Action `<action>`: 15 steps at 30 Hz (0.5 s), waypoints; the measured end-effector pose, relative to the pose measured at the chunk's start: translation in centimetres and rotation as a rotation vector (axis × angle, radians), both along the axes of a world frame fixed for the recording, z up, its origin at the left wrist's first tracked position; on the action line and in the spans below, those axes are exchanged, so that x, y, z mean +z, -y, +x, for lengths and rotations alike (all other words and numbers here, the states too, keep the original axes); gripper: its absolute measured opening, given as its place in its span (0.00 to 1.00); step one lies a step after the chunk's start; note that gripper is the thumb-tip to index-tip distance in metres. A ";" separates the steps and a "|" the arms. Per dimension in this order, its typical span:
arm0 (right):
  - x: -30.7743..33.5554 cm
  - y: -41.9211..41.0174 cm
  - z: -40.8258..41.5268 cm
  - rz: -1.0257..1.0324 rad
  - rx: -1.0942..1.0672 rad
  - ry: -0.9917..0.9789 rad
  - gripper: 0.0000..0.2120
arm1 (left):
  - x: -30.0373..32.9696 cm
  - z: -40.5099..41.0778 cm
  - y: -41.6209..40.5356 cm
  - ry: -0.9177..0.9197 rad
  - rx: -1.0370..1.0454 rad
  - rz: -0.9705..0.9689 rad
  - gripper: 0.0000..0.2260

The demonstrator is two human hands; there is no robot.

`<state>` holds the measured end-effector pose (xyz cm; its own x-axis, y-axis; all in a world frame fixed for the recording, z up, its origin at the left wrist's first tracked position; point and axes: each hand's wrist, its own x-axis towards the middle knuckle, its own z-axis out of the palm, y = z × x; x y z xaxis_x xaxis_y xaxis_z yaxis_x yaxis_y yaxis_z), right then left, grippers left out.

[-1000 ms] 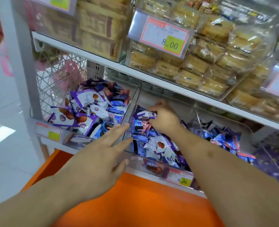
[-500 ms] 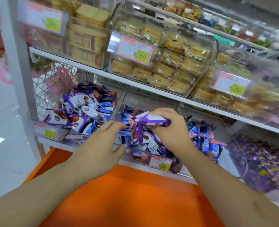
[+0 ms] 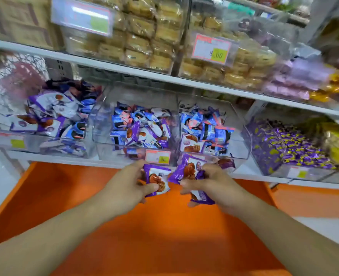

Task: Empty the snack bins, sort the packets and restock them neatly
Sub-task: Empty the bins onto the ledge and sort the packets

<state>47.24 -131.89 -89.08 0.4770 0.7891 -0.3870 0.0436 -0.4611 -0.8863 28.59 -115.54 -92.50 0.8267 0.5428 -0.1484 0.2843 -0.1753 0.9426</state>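
Observation:
Three clear snack bins stand side by side on the lower shelf: the left bin [image 3: 3, 136], the middle bin [image 3: 105, 140] and the right bin [image 3: 242, 140], all holding mixed purple-white and blue packets. In front of the middle bin, over the orange ledge [image 3: 154, 236], my left hand [image 3: 124, 188] grips a purple-white waffle packet [image 3: 156, 180]. My right hand [image 3: 214, 184] holds several purple packets [image 3: 186, 171] bunched together. The two hands are close, almost touching.
A further bin [image 3: 268, 168] of small purple-and-gold sweets sits at the right. The upper shelf [image 3: 124, 70] carries clear boxes of yellow cakes with price tags. A wire basket [image 3: 9, 76] hangs at the far left, beside the white floor.
Both hands have drawn back out of the middle bin and down over the orange ledge, carrying purple packets. The left hand, empty before, now holds one. The view has shifted right.

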 end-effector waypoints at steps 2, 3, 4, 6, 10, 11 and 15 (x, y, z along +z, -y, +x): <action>-2.2 2.7 2.5 -0.212 0.070 0.085 0.12 | -2.8 0.3 0.9 -0.134 -0.060 0.078 0.11; -3.3 3.9 3.9 -0.312 0.116 0.119 0.11 | -4.1 0.6 1.3 -0.183 -0.076 0.091 0.10; -4.5 4.9 5.2 -0.398 0.158 0.142 0.10 | -5.3 1.1 1.8 -0.207 -0.080 0.082 0.10; -7.3 6.5 7.9 -0.536 0.203 0.174 0.08 | -7.7 2.9 2.8 -0.232 -0.079 0.031 0.09; -14.3 8.0 12.4 -0.777 0.225 0.282 0.15 | -12.8 7.5 4.8 -0.274 -0.076 -0.093 0.11; -16.3 8.2 13.4 -0.811 0.245 0.300 0.16 | -14.3 8.6 5.2 -0.291 -0.078 -0.102 0.12; -22.7 7.8 16.4 -0.882 0.296 0.324 0.18 | -19.6 12.5 5.5 -0.334 -0.132 -0.108 0.12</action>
